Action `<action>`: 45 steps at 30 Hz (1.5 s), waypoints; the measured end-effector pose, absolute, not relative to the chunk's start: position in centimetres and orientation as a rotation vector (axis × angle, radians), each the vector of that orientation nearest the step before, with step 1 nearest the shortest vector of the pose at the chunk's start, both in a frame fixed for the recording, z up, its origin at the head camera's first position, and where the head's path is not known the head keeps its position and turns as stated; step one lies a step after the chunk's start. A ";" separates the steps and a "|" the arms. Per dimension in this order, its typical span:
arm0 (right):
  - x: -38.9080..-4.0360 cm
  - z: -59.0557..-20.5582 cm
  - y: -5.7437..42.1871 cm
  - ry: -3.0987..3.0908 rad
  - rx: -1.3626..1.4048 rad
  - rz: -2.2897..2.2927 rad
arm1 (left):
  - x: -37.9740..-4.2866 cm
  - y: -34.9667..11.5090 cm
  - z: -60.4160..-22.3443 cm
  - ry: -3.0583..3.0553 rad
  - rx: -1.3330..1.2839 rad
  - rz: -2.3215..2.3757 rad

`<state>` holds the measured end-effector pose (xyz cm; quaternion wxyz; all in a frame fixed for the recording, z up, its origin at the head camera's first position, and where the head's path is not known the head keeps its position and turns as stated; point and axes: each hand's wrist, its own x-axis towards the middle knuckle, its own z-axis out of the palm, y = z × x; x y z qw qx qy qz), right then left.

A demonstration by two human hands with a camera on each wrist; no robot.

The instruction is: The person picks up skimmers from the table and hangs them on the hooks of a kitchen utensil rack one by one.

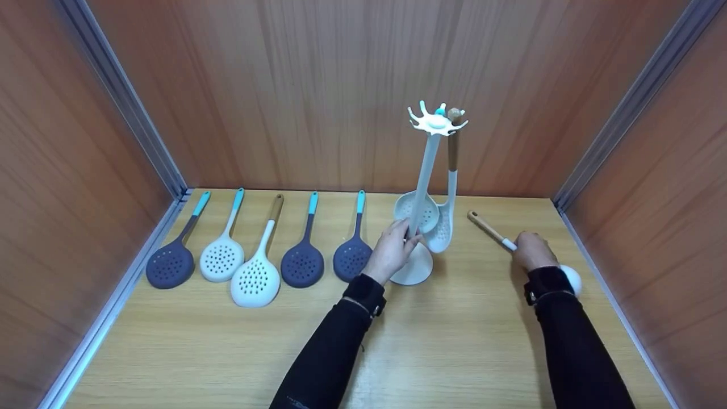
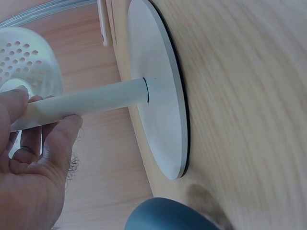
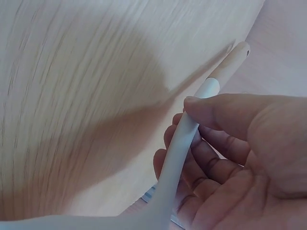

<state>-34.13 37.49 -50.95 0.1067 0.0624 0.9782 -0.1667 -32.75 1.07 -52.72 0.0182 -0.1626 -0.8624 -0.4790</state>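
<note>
My left hand [image 1: 392,250] grips the white pole of a utensil stand [image 2: 96,101], thumb and fingers around it above the round base [image 1: 413,268]. From the hooked crown [image 1: 436,122] hang white perforated utensils, one of them a spoon-shaped one with a brown handle [image 1: 452,147]; another perforated head [image 1: 404,205] shows behind the pole. On the right, my right hand [image 1: 534,251] holds a white utensil with a wooden handle [image 3: 180,139] by its white shaft. Its shadow falls on the tabletop. Most of its white head [image 1: 571,279] is hidden behind the wrist, so its kind cannot be told.
Several skimmers lie in a row at the left: a dark one [image 1: 170,266], a white one [image 1: 221,258], a white one with a brown handle [image 1: 255,281], and dark ones [image 1: 303,264] with blue handle ends. Wood-pattern panels [image 1: 341,85] enclose the table [image 1: 227,352] at the back and sides.
</note>
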 end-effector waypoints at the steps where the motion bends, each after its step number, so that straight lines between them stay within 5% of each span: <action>1: -34.1 -50.9 37.5 2.885 0.185 -0.494 | -32.8 1.1 -52.7 -2.680 -0.504 -1.485; 29: -33.2 -49.0 36.6 2.937 0.127 -0.604 | -32.6 1.1 -52.7 -2.682 -0.474 -1.509; 39: -35.6 -50.6 38.7 2.946 0.030 -0.698 | -32.7 1.1 -52.8 -2.688 -0.487 -1.492; 45: -33.6 -47.6 35.9 3.002 0.025 -0.639 | -32.7 0.9 -52.9 -2.660 -0.543 -1.455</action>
